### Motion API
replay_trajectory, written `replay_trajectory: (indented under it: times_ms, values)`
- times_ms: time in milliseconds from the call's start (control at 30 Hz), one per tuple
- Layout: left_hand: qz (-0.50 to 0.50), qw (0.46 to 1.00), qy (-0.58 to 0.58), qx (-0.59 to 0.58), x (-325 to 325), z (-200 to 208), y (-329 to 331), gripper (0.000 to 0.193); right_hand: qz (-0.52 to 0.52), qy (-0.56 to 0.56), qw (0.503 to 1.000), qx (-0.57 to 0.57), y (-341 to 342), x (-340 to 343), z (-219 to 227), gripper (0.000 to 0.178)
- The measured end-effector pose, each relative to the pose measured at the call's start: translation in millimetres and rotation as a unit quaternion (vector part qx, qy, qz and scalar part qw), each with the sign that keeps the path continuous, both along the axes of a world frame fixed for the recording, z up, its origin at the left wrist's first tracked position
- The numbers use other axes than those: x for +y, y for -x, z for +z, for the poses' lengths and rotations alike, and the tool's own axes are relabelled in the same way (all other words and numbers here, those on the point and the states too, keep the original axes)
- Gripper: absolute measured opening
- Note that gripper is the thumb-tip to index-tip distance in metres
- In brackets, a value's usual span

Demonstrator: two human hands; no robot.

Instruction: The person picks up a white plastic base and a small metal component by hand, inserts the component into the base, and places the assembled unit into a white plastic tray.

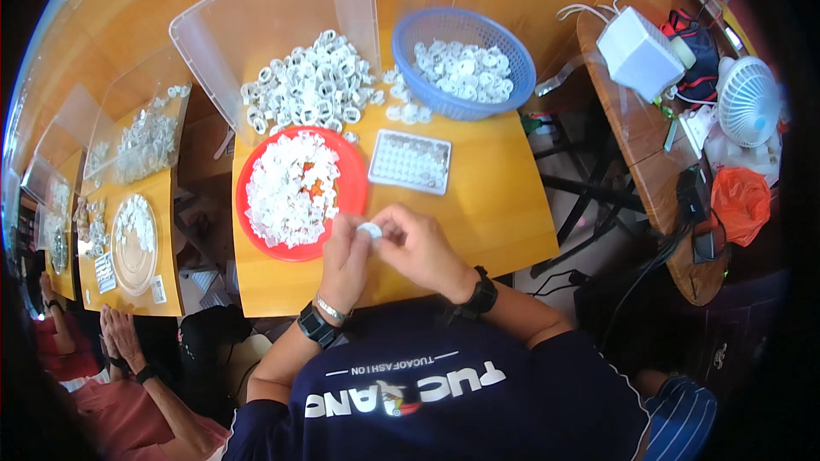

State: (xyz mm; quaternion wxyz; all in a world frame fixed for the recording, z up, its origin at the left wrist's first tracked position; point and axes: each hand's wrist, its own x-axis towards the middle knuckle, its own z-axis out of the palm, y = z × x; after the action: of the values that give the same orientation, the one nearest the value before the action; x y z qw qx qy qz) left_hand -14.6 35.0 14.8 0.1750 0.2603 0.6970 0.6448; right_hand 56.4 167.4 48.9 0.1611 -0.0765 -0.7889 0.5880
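Bright even light, mild glare on wooden desk (478,205); strong fisheye bending, dark blurred rim.

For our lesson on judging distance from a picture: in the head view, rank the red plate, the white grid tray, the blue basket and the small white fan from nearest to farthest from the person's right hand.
1. The red plate, just left of the right hand.
2. The white grid tray, just ahead on the table; nearly tied with the plate.
3. The blue basket, at the table's far edge.
4. The small white fan, far right on the side table.
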Motion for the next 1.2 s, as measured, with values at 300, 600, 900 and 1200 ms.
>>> replay_trajectory:
  times_ms: [300,600,900,1200]
  values:
    - [-0.054,0.988,-0.058,-0.13,-2,10,-4,0.025,0.024,0.07,0.997,-0.005,8,16,0,0.012]
    - [-0.02,0.971,-0.086,-0.221,-23,3,13,0.024,-0.245,-0.255,0.923,0.149,68,135,73,0.022]
    - [-0.043,0.962,-0.068,-0.26,-34,-4,15,0.016,0.005,-0.293,0.953,-0.079,150,92,-9,0.017]
    - [-0.062,0.955,-0.076,-0.279,-39,-7,18,0.016,0.067,-0.498,0.859,-0.098,175,84,-33,0.018]
